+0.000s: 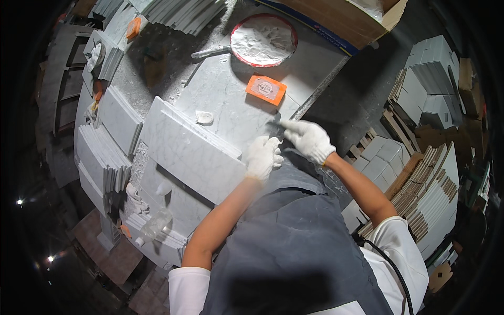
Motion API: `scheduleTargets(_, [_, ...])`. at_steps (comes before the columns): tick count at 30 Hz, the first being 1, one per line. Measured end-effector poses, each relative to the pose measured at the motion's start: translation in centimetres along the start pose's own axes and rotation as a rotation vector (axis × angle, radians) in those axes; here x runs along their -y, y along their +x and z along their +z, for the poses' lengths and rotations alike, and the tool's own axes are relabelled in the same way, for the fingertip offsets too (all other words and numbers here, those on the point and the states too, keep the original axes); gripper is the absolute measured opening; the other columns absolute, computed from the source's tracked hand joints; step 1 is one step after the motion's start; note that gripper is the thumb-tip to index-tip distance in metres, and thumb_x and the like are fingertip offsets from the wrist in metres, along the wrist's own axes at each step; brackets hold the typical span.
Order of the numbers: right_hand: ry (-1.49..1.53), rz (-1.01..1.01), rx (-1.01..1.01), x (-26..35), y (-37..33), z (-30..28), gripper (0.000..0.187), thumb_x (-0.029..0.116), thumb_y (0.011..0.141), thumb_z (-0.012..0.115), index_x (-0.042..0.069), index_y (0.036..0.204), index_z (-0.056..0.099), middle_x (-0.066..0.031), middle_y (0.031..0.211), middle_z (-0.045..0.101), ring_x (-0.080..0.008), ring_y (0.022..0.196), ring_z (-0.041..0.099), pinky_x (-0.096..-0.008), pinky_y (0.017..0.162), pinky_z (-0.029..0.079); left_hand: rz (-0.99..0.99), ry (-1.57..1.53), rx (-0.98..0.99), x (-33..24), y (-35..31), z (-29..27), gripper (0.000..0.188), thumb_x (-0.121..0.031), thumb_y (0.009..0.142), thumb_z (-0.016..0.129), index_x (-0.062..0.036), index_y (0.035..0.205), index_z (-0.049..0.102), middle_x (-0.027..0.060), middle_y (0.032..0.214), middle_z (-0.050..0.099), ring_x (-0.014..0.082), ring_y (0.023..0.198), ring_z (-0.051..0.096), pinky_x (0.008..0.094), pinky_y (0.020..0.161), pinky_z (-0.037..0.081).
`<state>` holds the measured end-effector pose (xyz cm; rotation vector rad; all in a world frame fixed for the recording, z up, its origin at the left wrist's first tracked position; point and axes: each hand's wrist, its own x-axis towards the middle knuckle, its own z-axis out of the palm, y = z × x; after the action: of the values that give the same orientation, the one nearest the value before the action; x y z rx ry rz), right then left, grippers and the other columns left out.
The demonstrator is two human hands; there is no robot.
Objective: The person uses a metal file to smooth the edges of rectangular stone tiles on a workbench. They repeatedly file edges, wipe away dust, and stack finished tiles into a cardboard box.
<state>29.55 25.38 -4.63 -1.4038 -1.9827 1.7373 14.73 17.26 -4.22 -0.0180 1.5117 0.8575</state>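
Observation:
My left hand [262, 157], in a white knit glove, is closed in front of my apron, beside the right end of a stack of white veined marble tiles [194, 152]. My right hand [308, 140], gloved the same way, is just to its right with its fingers pinched together. A dark, thin thing [274, 127] shows blurred between the two hands; its kind is unclear. Beyond them lies an orange hand pad [266, 89] with a pale label. Farther off, a red-rimmed bowl [264, 39] holds white powder or paste, with a handle [210, 52] at its left.
A small white piece [204, 117] lies on the marble bench top [231, 79]. More tile stacks [107, 157] and a clear plastic bottle [156, 224] are at left. A cardboard box [341, 21] stands far right, with white cartons [430, 79] and flattened boxes [425, 194] beyond the bench.

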Motion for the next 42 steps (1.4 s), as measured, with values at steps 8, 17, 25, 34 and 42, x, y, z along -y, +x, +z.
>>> scheduleTargets(8, [-0.185,0.005,-0.085,0.4,0.3,-0.9,0.034,0.019,0.098,0.064,0.012,0.131,0.069,-0.0134,0.113,0.074,-0.0273,0.104,0.072,-0.0337,0.092,0.055,0.023,0.017,-0.051,0.2,0.0,-0.1,0.017,-0.019,0.101,0.06,-0.0019,0.103,0.059,0.0043,0.078,0.057,0.0115,0.055,0.055,0.0256,0.046,0.045])
scheduleTargets(17, [-0.136,-0.079,0.075,-0.1,0.7,-1.3,0.031,0.019,0.098,0.065,0.015,0.128,0.071,-0.0123,0.111,0.075,-0.026,0.1,0.073,-0.0323,0.086,0.057,0.024,0.009,-0.066,-0.4,-0.9,0.5,0.016,-0.018,0.101,0.06,-0.0021,0.103,0.06,0.0031,0.078,0.056,0.0094,0.055,0.053,0.0238,0.046,0.042])
scheduleTargets(25, [-0.151,-0.138,-0.102,-1.9,1.2,1.2,0.035,0.014,0.103,0.057,0.023,0.135,0.067,-0.014,0.104,0.073,-0.0233,0.087,0.07,-0.0314,0.081,0.054,0.006,-0.004,-0.022,-0.1,-0.4,-0.1,0.018,-0.018,0.101,0.057,-0.0017,0.108,0.059,0.006,0.081,0.059,0.0133,0.055,0.057,0.028,0.045,0.045])
scheduleTargets(34, [-0.192,-0.043,0.02,-1.4,1.4,1.0,0.039,0.016,0.098,0.063,0.014,0.137,0.065,-0.0161,0.109,0.073,-0.0312,0.1,0.071,-0.0348,0.089,0.056,0.008,0.012,-0.027,0.2,0.1,-0.3,0.019,-0.019,0.1,0.057,-0.0024,0.109,0.06,0.0053,0.081,0.059,0.0123,0.054,0.055,0.0281,0.045,0.044])
scheduleTargets(42, [-0.088,-0.068,-0.109,-1.0,1.4,1.5,0.037,0.012,0.1,0.06,0.02,0.135,0.067,-0.0153,0.108,0.073,-0.026,0.095,0.071,-0.0337,0.086,0.055,-0.007,0.003,-0.036,-0.5,-0.5,-0.1,0.019,-0.018,0.1,0.057,-0.0025,0.11,0.061,0.005,0.08,0.059,0.012,0.056,0.056,0.0279,0.045,0.044])
